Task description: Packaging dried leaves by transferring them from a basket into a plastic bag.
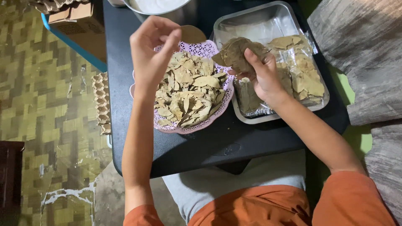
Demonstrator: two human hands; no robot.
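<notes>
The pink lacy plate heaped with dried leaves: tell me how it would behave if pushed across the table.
The pink plate looks like thin, perforated plastic, so probably light and slightly flexible. On the smooth dark table it would likely slide easily. The dried leaves are heaped loosely, so some might spill.

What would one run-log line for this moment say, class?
left hand: pinching single dried leaf above pink basket | right hand: gripping leaf bunch | metal tray: bagged leaves | surface: black table
</notes>
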